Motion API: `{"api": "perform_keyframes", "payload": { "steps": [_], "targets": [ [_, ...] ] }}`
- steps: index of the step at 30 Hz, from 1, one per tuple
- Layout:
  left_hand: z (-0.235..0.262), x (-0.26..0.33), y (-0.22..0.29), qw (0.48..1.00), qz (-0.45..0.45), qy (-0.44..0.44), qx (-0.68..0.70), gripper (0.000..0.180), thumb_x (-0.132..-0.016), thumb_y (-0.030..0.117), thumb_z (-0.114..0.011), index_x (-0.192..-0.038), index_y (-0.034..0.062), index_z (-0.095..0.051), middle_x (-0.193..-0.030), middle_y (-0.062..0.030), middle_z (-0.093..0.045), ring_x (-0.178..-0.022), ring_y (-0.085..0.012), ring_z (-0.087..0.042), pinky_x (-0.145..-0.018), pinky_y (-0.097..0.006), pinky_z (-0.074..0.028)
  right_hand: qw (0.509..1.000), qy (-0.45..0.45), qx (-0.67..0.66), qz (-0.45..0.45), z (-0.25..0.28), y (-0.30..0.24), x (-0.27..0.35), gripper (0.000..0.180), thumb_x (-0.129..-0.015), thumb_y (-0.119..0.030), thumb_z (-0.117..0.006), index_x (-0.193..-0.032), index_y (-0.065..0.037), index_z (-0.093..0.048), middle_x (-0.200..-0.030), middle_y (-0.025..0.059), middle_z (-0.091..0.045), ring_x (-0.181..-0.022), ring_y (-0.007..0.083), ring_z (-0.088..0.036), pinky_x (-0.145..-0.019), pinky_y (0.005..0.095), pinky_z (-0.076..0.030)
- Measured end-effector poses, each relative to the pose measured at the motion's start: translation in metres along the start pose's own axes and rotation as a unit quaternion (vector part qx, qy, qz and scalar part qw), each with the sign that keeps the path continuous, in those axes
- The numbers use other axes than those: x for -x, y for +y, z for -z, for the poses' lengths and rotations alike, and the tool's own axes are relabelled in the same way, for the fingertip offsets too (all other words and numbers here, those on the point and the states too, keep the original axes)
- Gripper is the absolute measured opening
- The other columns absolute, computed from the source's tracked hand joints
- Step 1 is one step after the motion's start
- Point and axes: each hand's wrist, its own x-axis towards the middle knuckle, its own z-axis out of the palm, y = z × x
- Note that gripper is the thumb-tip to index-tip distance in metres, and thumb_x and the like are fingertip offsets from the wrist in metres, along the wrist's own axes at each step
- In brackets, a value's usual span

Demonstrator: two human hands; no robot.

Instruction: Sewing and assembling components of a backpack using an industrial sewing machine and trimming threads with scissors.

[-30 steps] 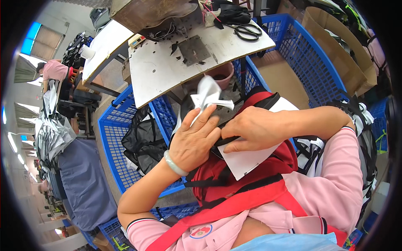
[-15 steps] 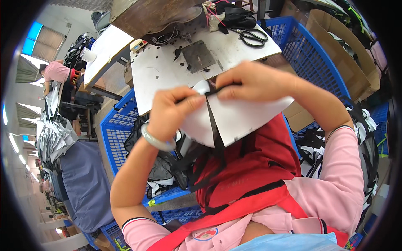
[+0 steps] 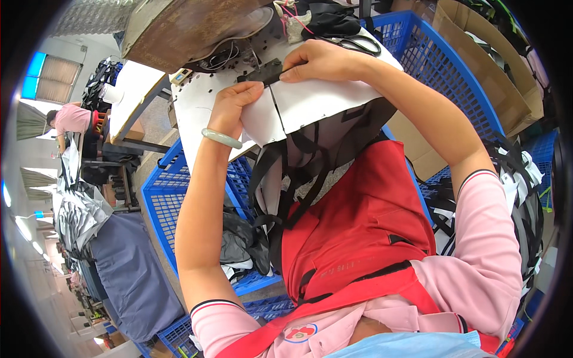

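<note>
My left hand pinches the upper left edge of a white fabric piece with black straps, near a narrow black band. Opposite it, my right hand has thumb and fingers closed on the same piece at the black edge. A dark strip runs down between its two white panels, and loose black straps hang toward my red apron. Both hands are just in front of the rust-brown machine head, over its white worktable. The piece partly covers a dark metal plate.
Black-handled scissors lie at the table's right. Blue plastic crates flank me, the left one holding dark and white fabric pieces. A cardboard box stands far right. Another person bends over work at far left.
Both hands have carried the fabric piece forward and slightly left, up to the metal plate under the machine. More hanging straps and dark lining now show below it.
</note>
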Motion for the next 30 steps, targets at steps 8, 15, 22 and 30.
{"api": "perform_keyframes", "payload": {
  "steps": [8,15,22,30],
  "targets": [
    [0.019,-0.024,-0.01,0.999,0.006,-0.009,0.044,0.021,-0.086,0.013,-0.068,-0.1,-0.0021,-0.067,-0.09,-0.0059,-0.067,-0.081,-0.0126,-0.061,-0.077,-0.023,-0.046,1.0,-0.013,-0.012,-0.011,-0.001,0.011,-0.025,0.034,-0.086,-0.035,-0.065,-0.096,-0.003,-0.069,-0.082,0.004,-0.064,-0.077,0.0108,-0.056,-0.073,0.028,-0.045],
    [0.014,-0.035,-0.009,0.999,-0.019,0.01,0.049,0.021,-0.086,0.01,-0.066,-0.103,-0.0028,-0.066,-0.093,-0.0059,-0.068,-0.085,-0.0132,-0.061,-0.08,-0.024,-0.047,0.999,0.011,-0.031,-0.014,0.003,0.017,-0.028,0.035,-0.087,-0.034,-0.064,-0.099,-0.001,-0.068,-0.086,0.0044,-0.065,-0.079,0.0104,-0.057,-0.074,0.0274,-0.046],
    [0.003,0.024,0.0,0.992,-0.079,-0.073,-0.071,0.024,-0.088,0.015,-0.064,-0.105,-0.0006,-0.066,-0.095,-0.0032,-0.066,-0.086,-0.0129,-0.061,-0.078,-0.026,-0.047,0.998,0.039,0.039,-0.019,-0.02,-0.013,0.026,0.043,-0.089,-0.024,-0.061,-0.129,-0.01,-0.056,-0.085,0.0057,-0.064,-0.074,0.0067,-0.054,-0.069,0.0251,-0.045],
    [-0.069,0.13,-0.018,0.916,-0.261,-0.235,-0.192,0.015,-0.078,0.009,-0.07,-0.091,0.0016,-0.07,-0.095,-0.0075,-0.068,-0.09,-0.0133,-0.06,-0.08,-0.027,-0.047,0.99,-0.112,0.077,0.025,-0.064,-0.019,0.107,0.022,-0.074,-0.002,-0.064,-0.095,0.001,-0.066,-0.082,0.0094,-0.067,-0.077,0.0135,-0.06,-0.072,0.03,-0.05]
  ]
}}
